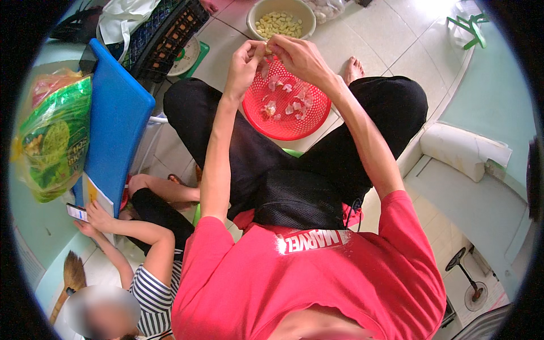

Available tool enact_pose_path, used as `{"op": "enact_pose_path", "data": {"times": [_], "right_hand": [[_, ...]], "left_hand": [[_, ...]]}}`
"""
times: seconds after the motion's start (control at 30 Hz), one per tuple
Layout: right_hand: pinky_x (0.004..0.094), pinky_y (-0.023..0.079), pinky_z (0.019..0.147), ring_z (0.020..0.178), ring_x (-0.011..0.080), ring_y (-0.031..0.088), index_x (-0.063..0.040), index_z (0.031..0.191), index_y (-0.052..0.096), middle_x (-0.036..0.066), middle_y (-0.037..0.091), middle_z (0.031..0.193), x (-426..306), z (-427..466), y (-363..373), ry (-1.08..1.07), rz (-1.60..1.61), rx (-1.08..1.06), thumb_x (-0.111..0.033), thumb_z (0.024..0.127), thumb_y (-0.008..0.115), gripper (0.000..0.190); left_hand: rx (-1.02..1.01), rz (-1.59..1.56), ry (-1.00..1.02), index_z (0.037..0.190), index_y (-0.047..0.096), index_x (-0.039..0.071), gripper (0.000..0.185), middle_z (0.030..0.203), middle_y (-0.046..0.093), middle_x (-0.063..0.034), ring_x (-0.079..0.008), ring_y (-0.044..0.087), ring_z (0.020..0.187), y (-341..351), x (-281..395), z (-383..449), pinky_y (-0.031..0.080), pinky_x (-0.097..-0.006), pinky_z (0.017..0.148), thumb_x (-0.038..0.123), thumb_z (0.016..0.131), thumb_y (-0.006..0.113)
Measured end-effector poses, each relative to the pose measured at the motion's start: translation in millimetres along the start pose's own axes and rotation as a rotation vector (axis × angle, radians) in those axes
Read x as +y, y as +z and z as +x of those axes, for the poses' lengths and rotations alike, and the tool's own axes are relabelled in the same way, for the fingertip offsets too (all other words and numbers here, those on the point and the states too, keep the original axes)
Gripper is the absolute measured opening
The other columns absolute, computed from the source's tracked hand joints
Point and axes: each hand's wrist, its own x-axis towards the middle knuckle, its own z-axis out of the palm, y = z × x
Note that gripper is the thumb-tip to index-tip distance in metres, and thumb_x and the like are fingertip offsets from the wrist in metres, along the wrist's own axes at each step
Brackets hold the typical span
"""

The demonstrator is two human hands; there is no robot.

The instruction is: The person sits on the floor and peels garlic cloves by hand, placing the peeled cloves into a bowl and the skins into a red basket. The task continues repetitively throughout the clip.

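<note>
Above the far rim of a red plastic colander (287,102), my left hand (247,59) and my right hand (293,55) meet at the fingertips. Between them is a small pale piece, seemingly a garlic clove (267,49), pinched by both; the fingers partly hide it. Thin papery skins (297,102) and a larger whitish piece (270,108) lie in the colander, which stands on the floor between my legs. Just beyond my hands, a cream-coloured plastic bowl (251,21) holds many peeled garlic cloves (278,24).
A clear bag of whitish bulbs (325,9) lies beside the bowl. At left are a dial scale (187,57), a black plastic crate (163,38) and a blue table (121,106) with a green bag (55,136). A seated person (153,255) holds a phone (77,212).
</note>
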Motion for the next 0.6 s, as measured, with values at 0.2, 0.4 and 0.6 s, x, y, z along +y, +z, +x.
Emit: {"op": "enact_pose_path", "data": {"times": [0.2, 0.4, 0.6], "right_hand": [[0.0461, 0.052, 0.068, 0.079, 0.0390, 0.066, -0.005, 0.103, 0.055, 0.018, 0.068, 0.086, 0.2, 1.6, 2.0, 0.026, -0.093, -0.040, -0.021, 0.101, 0.053, 0.017], [0.0473, 0.051, 0.067, 0.078, 0.0395, 0.066, -0.004, 0.103, 0.056, 0.019, 0.068, 0.085, -1.4, 1.5, 2.1, 0.074, -0.016, -0.003, -0.023, 0.100, 0.055, 0.019], [0.0427, 0.052, 0.067, 0.075, 0.0359, 0.068, 0.000, 0.103, 0.060, 0.020, 0.069, 0.082, -1.9, 5.4, -1.6, 0.169, 0.254, -0.037, -0.021, 0.100, 0.057, 0.021]], "left_hand": [[0.012, 0.005, -0.026, 0.109, 0.058, 0.001, 0.024, 0.080, 0.062, -0.0015, -0.0063, 0.051, 0.059, 1.9, 2.7, 0.6, 0.041, -0.0226, 0.054, 0.024, 0.106, 0.053], [-0.001, -0.034, -0.029, 0.112, 0.055, 0.001, 0.022, 0.083, 0.060, -0.0011, -0.0051, 0.050, 0.062, 3.0, 3.8, 1.2, 0.040, -0.0214, 0.056, 0.022, 0.108, 0.048], [-0.023, -0.073, -0.002, 0.114, 0.054, 0.002, 0.022, 0.090, 0.060, -0.0006, -0.0041, 0.054, 0.075, 2.5, 3.7, 0.3, 0.046, -0.0195, 0.065, 0.022, 0.109, 0.046]]}}
